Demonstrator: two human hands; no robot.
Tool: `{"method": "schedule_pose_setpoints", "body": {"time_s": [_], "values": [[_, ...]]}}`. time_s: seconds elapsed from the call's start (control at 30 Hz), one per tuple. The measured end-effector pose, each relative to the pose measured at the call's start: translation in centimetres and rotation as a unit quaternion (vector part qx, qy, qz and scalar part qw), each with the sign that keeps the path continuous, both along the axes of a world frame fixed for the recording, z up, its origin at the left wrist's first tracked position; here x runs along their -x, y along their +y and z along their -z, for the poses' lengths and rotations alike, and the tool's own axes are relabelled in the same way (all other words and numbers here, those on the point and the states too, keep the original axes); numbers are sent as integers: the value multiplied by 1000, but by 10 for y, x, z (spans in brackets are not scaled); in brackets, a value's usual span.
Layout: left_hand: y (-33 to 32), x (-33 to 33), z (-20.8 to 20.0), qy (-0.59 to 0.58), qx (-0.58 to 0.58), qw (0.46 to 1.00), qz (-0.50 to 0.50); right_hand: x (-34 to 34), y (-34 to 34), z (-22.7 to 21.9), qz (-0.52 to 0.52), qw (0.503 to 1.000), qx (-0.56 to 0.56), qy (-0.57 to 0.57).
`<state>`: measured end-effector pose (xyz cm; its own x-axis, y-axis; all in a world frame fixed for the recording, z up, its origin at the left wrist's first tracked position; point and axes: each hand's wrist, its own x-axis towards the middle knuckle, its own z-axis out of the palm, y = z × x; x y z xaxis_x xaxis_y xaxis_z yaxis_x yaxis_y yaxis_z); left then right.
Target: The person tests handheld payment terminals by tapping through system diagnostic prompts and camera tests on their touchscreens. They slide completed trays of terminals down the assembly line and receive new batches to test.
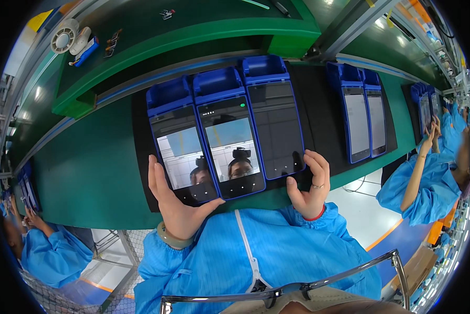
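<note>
Three blue-edged handheld payment terminals lie side by side in front of me, with a blue compartment at each far end. The left terminal [174, 141] and the middle terminal [229, 141] show live camera pictures. On the right terminal [277, 125] the screen is dark. My left hand [180, 209] rests at the left terminal's lower left corner, fingers stretched along its side and thumb by the bottom edge. At the right terminal's lower right corner is my right hand [312, 188], its thumb and slightly bent fingers spread apart. Neither hand grasps anything.
The terminals lie on a black mat [318, 131] over a green bench [98, 167]. Two more lit terminals [358, 125] stand to the right. A raised green shelf [193, 39] carries a small white fan [64, 39]. Co-workers in blue sit at both sides.
</note>
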<state>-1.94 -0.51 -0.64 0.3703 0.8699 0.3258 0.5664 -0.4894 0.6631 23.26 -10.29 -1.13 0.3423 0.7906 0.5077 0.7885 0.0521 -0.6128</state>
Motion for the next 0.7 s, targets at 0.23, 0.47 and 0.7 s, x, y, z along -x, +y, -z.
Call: {"method": "schedule_pose_setpoints", "body": {"time_s": [0.23, 0.47, 0.7], "values": [[2, -1, 0, -12, -13, 1000, 17, -4, -4, 1, -22, 1000, -13, 3], [-2, -1, 0, -37, 2, 999, 9, -8, -9, 8, -45, 998, -34, 29], [-1, -1, -2, -30, 2, 1000, 9, -7, -11, 11, -47, 997, -34, 54]]}}
